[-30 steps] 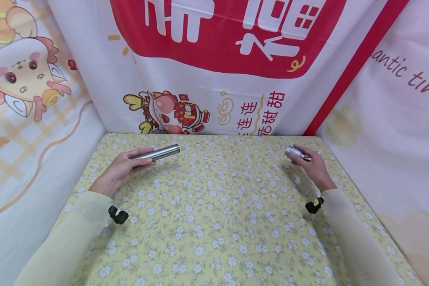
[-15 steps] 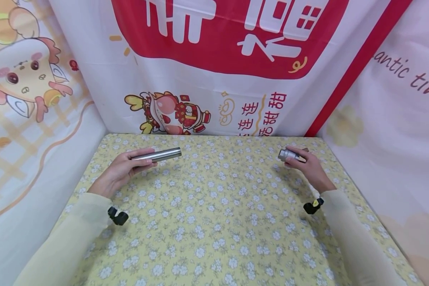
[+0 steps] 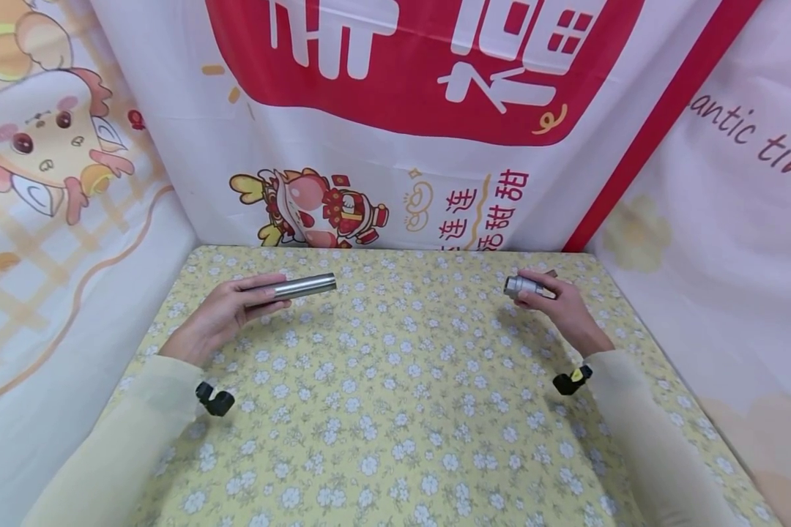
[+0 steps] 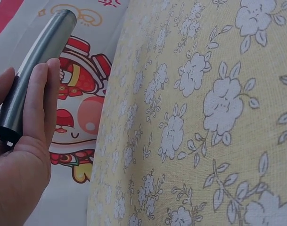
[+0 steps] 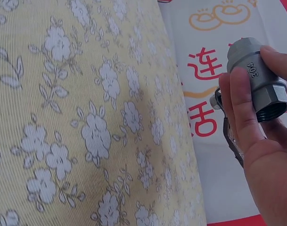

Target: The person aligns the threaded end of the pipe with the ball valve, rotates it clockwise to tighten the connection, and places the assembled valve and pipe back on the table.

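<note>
My left hand [image 3: 227, 311] grips a plain silver metal pipe [image 3: 310, 285] near one end, above the left back of the table. In the left wrist view the pipe [image 4: 44, 56] slants upward between thumb and fingers, its near end hollow. On the right, my other hand [image 3: 563, 307] holds a silver ball valve [image 3: 516, 285] off the cloth. The right wrist view shows the valve body [image 5: 256, 70] marked 304, with a threaded opening facing down and a lever handle [image 5: 231, 141] partly behind the fingers. Pipe and valve are well apart.
A yellow flowered cloth [image 3: 395, 410] covers the table. Printed white and red curtains [image 3: 395, 110] stand at the back, with more printed cloth [image 3: 718, 241] along both sides. Small black cameras [image 3: 216, 400] sit at the wrists.
My right hand has moved a little left with the valve, and the valve has turned so its open end points more toward the pipe. The left hand and pipe have barely moved.
</note>
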Motion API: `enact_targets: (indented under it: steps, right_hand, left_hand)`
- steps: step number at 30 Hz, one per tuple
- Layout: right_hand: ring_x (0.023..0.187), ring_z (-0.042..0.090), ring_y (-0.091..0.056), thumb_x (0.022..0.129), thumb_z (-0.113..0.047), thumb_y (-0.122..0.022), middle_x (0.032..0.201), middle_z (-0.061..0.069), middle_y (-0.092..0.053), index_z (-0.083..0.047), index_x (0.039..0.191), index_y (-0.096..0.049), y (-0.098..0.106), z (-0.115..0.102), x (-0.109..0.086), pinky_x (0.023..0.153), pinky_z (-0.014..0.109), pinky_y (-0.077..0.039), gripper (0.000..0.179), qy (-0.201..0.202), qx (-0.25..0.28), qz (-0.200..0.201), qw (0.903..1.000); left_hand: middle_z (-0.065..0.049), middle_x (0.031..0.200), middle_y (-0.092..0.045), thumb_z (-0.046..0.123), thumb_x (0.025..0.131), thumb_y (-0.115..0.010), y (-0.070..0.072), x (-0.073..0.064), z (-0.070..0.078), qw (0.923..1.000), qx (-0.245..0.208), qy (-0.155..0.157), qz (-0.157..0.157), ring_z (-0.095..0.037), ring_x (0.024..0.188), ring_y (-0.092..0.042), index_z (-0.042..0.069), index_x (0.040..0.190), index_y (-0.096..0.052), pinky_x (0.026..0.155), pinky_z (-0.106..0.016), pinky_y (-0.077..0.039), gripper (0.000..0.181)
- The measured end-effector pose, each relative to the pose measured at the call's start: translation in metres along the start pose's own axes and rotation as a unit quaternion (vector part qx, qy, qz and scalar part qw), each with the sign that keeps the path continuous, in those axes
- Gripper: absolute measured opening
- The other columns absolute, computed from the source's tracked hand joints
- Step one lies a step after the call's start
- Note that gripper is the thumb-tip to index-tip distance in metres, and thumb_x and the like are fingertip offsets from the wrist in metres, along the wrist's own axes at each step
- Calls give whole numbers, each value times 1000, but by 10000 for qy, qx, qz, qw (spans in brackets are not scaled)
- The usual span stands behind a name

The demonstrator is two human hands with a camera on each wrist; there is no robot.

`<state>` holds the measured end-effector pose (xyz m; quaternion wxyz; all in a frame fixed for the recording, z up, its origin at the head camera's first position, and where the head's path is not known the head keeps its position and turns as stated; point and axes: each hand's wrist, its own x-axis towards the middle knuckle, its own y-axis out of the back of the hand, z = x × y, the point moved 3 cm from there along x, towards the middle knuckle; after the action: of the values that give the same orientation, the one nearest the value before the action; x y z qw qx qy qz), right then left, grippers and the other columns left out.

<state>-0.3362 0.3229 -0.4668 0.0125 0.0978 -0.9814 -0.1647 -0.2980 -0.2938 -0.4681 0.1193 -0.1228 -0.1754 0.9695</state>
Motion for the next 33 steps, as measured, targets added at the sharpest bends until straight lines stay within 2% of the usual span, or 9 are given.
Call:
enact_targets:
  steps: [7,11,17,21,26,33]
  right_hand:
    - [121,24,-65,103,-35,-79,148,10,-49,-26,159,-59,-7,-4,0,103,36,-60,61,-167,-115,-43,9998]
    - [121,25,-62,102,-37,-80,148,12,-51,-23,159,-59,-12,-8,0,104,40,-60,63,-129,-277,-78,9995]
    - [120,24,-67,101,-33,-81,148,15,-52,-22,157,-61,-20,-9,2,108,43,-59,61,-122,-180,-310,9993]
    - [118,22,-70,101,-34,-82,148,16,-54,-21,157,-61,-25,-11,3,108,44,-58,61,-144,-217,-389,9989]
    - [118,24,-71,101,-35,-82,149,18,-54,-14,160,-57,-31,-14,4,110,47,-57,67,-191,-271,-452,9984]
    - [117,22,-74,102,-35,-81,153,15,-53,-18,159,-59,-40,-14,7,112,47,-56,64,-131,-184,-664,9975]
  left_hand:
    - [-11,140,-68,1,107,-66,-1,-2,1,9995,233,-73,-183,-29,115,-79,2,152,-63,105,-34,-58,45]
    - [-13,141,-67,0,108,-66,-4,-1,-1,9991,315,-127,-259,-31,114,-80,2,148,-67,102,-33,-59,40]
    - [-15,143,-67,-4,107,-65,-7,0,-4,9988,271,-151,-382,-33,114,-80,0,147,-67,101,-34,-60,40]
    - [-15,144,-66,-2,107,-67,-10,1,-5,9987,331,-124,-357,-32,114,-80,1,147,-67,102,-34,-60,41]
    - [-16,146,-62,1,106,-69,-13,2,-7,9985,462,-57,-283,-32,116,-79,-2,153,-61,103,-35,-59,48]
    - [-20,151,-55,0,105,-71,-19,4,-7,9982,546,-88,-216,-31,114,-80,-4,153,-59,102,-35,-60,50]
